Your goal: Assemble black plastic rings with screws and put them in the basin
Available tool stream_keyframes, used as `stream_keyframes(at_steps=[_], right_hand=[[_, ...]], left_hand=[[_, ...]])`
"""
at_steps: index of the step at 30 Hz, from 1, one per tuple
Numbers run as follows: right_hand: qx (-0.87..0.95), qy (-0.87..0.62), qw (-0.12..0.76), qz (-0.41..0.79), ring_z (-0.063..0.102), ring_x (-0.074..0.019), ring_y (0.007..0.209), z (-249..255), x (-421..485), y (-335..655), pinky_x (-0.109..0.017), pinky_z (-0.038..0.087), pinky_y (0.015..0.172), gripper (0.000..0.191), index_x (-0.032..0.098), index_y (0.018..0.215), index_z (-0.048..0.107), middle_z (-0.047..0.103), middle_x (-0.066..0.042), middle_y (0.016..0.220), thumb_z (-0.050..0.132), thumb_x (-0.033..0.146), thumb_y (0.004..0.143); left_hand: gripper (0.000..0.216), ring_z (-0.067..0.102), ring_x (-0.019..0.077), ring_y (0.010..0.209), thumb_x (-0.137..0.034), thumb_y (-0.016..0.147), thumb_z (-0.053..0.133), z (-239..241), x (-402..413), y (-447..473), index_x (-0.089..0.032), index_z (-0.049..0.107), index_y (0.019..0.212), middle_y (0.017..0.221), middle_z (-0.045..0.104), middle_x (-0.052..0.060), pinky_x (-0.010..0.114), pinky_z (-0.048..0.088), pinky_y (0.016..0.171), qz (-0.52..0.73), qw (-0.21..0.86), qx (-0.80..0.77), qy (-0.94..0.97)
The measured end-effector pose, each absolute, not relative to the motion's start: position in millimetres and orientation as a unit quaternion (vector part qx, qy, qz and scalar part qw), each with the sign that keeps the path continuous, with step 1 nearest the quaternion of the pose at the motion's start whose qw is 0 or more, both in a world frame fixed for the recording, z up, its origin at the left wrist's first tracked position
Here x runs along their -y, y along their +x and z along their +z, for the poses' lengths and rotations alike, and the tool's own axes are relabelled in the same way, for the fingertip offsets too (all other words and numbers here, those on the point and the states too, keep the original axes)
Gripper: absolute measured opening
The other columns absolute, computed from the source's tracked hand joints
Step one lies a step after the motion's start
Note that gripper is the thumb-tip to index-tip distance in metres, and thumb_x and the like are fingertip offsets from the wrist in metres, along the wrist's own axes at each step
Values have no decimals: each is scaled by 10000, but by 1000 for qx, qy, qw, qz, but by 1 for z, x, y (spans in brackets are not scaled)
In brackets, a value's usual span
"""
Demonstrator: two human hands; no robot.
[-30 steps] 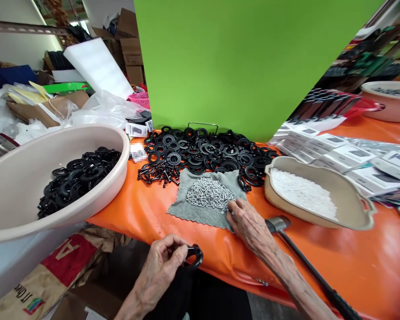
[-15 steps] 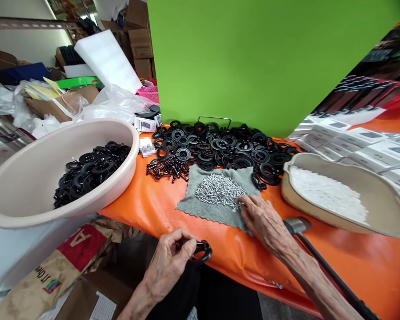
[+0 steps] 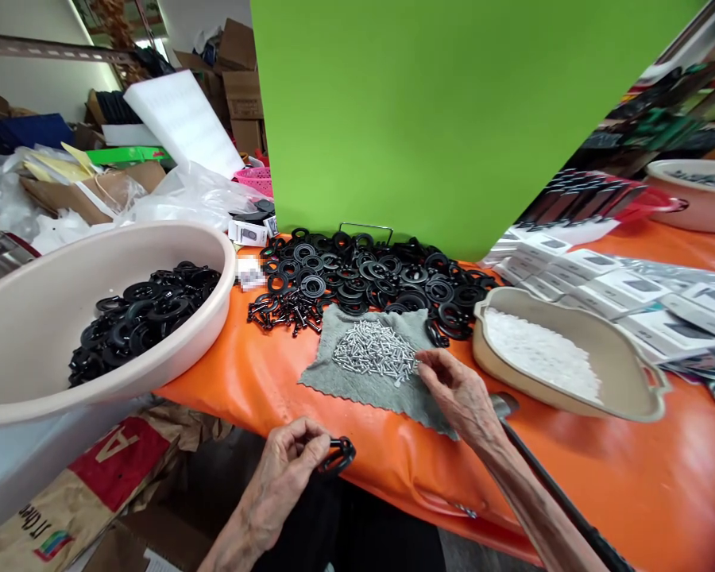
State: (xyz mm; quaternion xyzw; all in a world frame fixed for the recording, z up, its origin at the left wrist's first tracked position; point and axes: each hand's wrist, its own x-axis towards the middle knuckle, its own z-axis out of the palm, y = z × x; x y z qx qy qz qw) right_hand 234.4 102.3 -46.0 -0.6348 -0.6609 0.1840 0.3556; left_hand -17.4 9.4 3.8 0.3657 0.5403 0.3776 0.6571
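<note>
In front of the table edge, my left hand (image 3: 291, 465) pinches a black plastic ring part (image 3: 342, 456) between thumb and fingers. My right hand (image 3: 456, 391) hovers at the right side of a pile of small silver metal pins (image 3: 376, 349). Its thumb and fingertips come together, and whatever they may hold is too small to make out. The pins lie on a grey cloth (image 3: 334, 386). Behind the cloth spreads a heap of black rings (image 3: 363, 270), with small black parts (image 3: 286, 310) at its left front.
A large beige basin (image 3: 226, 298) with black parts stands left. To the right, a tan tray (image 3: 635, 397) holds small white pieces (image 3: 539, 353). A hammer (image 3: 548, 477) lies by my right forearm. White boxes (image 3: 608, 290) are stacked beyond. A green board (image 3: 429, 119) rises behind.
The view has swung slightly to the right. My right hand has drawn back a little from the pins, fingertips near the pile's edge. My left hand keeps hold of the black ring part.
</note>
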Motion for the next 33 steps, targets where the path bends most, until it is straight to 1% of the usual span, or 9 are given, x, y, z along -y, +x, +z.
stream_keyframes(at_steps=[3,6,8,12,16,20,26,30,33], right_hand=[[648,-640,358,207,617,-190,632,-44,-101,236,-315,498,630,244,212,808,612,677,-41,714,477,411,764],[633,-645,365,225,637,-209,671,-37,-92,235,-337,505,673,236,216,820,617,688,-46,732,512,415,747],[622,-646,368,246,642,-208,662,-29,-77,229,-324,510,638,255,216,840,618,687,-45,726,521,440,770],[593,-617,391,338,618,-161,615,-10,-29,197,-236,500,546,280,230,860,637,642,1,655,549,495,834],[570,-574,428,403,618,-150,635,-6,7,163,-226,515,580,221,234,826,665,660,-8,722,598,444,830],[590,-554,417,414,645,-169,684,-11,14,156,-244,533,623,200,224,819,667,681,-25,744,587,406,842],[608,-544,407,411,620,-143,609,-3,11,157,-217,508,578,211,217,768,653,663,-6,681,576,394,853],[605,-542,403,421,616,-136,584,-2,9,152,-203,493,548,216,212,746,637,653,6,647,577,390,852],[621,-538,393,412,608,-132,595,-6,11,151,-202,487,560,210,214,761,624,648,13,657,563,378,877]], left_hand=[[383,473,107,674,-510,700,691,4,-9,-17,-140,592,698,689,539,-13,199,418,664,379,660,-534,367],[385,462,104,673,-510,708,683,4,-9,-17,-137,590,699,690,532,-13,196,406,661,378,656,-537,372],[377,451,97,661,-499,717,680,3,-8,-18,-135,586,693,678,522,-17,188,388,646,378,650,-539,379],[336,476,99,652,-461,750,672,1,-8,-18,-133,609,711,672,543,-12,190,385,627,385,646,-532,390],[337,529,118,683,-461,753,676,1,-7,-16,-131,617,723,694,580,1,210,432,678,388,657,-517,388],[320,537,120,684,-443,760,667,4,-6,-17,-130,610,731,697,585,-2,215,437,680,384,651,-517,402],[280,543,130,686,-408,796,620,2,-6,-20,-133,598,750,715,598,8,229,437,678,373,640,-517,429],[248,551,144,725,-370,844,564,0,-4,-21,-131,611,795,767,614,28,236,432,697,351,604,-526,486],[228,543,149,718,-343,870,528,0,-1,-20,-140,619,819,773,616,31,238,426,684,333,563,-538,531]])
